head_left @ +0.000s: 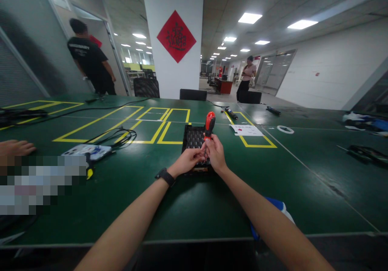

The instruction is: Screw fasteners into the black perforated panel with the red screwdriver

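Observation:
An upright screwdriver (209, 124) with a red and black handle stands above a black tray (189, 133) with rows of small compartments. My right hand (217, 152) is closed around the screwdriver just below its handle. Close beside it, my left hand (194, 158) has its fingers pinched together near the shaft, over the tray. What the left fingertips hold, if anything, is too small to make out. The near part of the tray is partly hidden by both hands.
On the green table (136, 198) lie a phone-like device (87, 152) with black cables at left, a white paper (247, 130), a white ring (285, 129) and a blue-white cloth (277, 204). Another person's hand (16, 148) rests at far left. Two people stand in the background.

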